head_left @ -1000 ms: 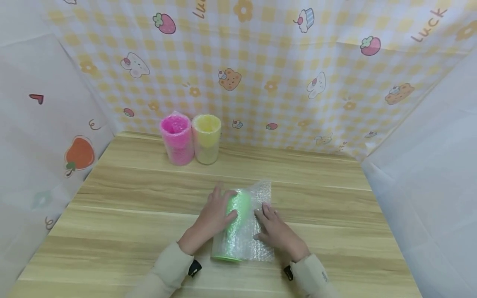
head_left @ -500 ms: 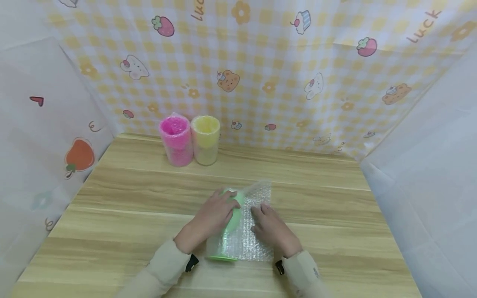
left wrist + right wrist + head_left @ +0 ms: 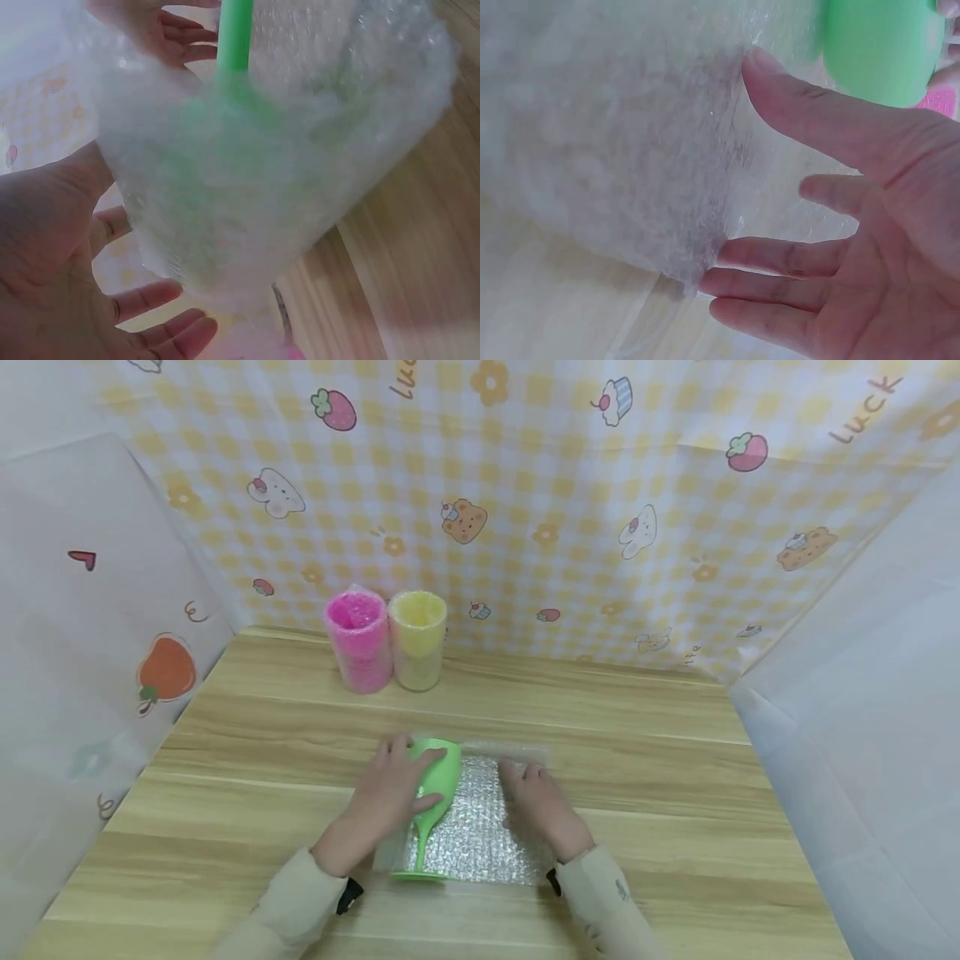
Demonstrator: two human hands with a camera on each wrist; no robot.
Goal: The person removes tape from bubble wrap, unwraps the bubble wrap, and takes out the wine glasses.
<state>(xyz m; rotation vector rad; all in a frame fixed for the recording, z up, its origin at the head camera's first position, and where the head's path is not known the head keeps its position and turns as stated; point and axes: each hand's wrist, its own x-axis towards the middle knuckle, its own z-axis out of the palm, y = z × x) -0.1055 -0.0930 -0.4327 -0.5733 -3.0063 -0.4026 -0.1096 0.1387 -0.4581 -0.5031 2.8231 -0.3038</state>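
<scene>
A green goblet (image 3: 446, 777) lies on its side, bowl away from me and foot toward me. Under and around it is a bubble wrap sheet (image 3: 487, 827), spread to the right. In the head view my left hand (image 3: 384, 793) rests over the bowl's left side, thumb and forefinger laid across it. Its other fingers extend beside the cloudy wrap (image 3: 225, 195) in the left wrist view. My right hand (image 3: 543, 806) touches the sheet's right part; the right wrist view shows its fingers (image 3: 780, 289) straight and thumb apart at the wrap.
Two wrapped goblets stand upright at the back left of the wooden table (image 3: 637, 752): a pink one (image 3: 362, 652) and a yellow one (image 3: 418, 647), side by side. A checked cloth (image 3: 540, 468) hangs behind the table, with white cloth at both sides.
The goblet has rolled left with my left hand, and its green surface now shows bare on top. More of the bubble wrap lies flat to the right. My right hand has shifted slightly left.
</scene>
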